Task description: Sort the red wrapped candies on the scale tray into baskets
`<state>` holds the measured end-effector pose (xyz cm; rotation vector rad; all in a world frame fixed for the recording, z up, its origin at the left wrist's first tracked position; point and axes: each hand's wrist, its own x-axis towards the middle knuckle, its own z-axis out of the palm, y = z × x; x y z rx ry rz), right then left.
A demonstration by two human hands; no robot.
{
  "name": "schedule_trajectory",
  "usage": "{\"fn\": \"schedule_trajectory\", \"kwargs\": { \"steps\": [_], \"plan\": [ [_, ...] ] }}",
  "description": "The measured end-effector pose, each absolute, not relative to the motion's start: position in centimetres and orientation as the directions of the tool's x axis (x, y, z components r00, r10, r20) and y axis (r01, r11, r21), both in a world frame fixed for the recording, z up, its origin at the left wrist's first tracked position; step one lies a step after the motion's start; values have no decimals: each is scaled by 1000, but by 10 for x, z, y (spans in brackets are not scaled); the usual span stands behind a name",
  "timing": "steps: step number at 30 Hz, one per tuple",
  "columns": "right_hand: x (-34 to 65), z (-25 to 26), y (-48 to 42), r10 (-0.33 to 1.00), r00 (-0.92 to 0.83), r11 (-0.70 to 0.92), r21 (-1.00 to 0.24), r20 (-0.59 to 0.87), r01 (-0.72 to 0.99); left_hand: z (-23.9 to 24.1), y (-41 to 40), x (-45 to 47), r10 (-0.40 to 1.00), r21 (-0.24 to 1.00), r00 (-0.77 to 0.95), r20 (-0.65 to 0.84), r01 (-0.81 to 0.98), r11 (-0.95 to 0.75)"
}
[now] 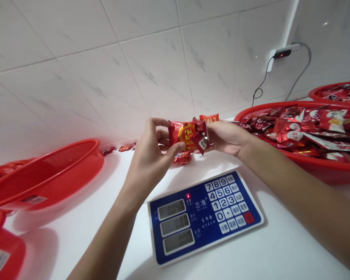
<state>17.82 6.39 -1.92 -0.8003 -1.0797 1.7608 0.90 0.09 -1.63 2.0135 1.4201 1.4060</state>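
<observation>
My left hand (153, 155) pinches a shiny red snack packet (182, 134) with yellow lettering between thumb and fingers. Close against it is a smaller dark red packet (200, 140), at the fingers of my right hand (229, 136). An orange-red packet (209, 118) shows just behind that hand; its lower part is hidden. Both hands are above the weighing end of an electronic scale (202, 233), whose blue panel with number keys and three displays faces me. Another red packet (182, 158) lies under my left thumb, partly covered.
A red basket (317, 165) heaped with wrapped snacks stands at right, with another basket (317, 93) behind it. Red basins (84, 167) are at left. Loose packets (125, 147) lie along the tiled wall. A cable (264, 79) hangs from a wall socket (294, 48).
</observation>
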Motion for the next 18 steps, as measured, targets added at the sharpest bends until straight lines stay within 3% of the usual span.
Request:
{"fn": "schedule_trajectory", "kwargs": {
  "steps": [6, 12, 18],
  "plan": [
    [178, -23, 68, 942, -320, -218, -903, -96, -371, -20, 5, 7, 848, 711, 21, 529, 535, -456],
    [176, -21, 69, 927, -317, -342, -797, -200, -498, -17, 4, 3, 796, 719, -75, 600, 488, -496],
    [172, -23, 65, 926, -357, -315, -773, -123, -551, -15, 4, 4, 814, 759, -59, 578, 404, -510]
  ]
}}
